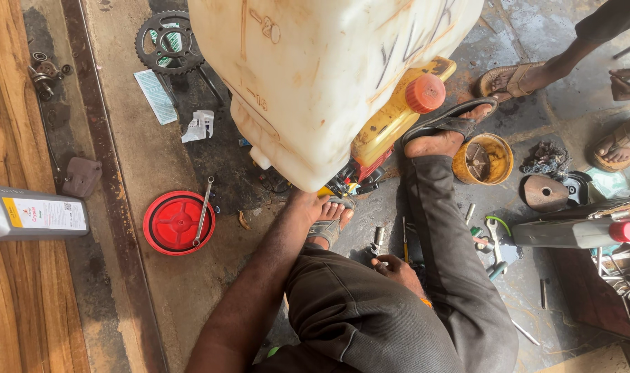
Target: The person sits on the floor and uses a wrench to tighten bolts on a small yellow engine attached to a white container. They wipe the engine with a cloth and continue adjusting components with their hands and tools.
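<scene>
Two hands work: the left hand [302,200] props the white tank [328,76], fingers hidden; the right hand [398,269] at five o'clock curls round a small tool [378,242].

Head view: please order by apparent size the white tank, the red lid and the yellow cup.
1. white tank, though it is nearest the camera
2. red lid
3. yellow cup

Red lid [179,222], sprocket [168,43], grey bottle [33,211]
</scene>
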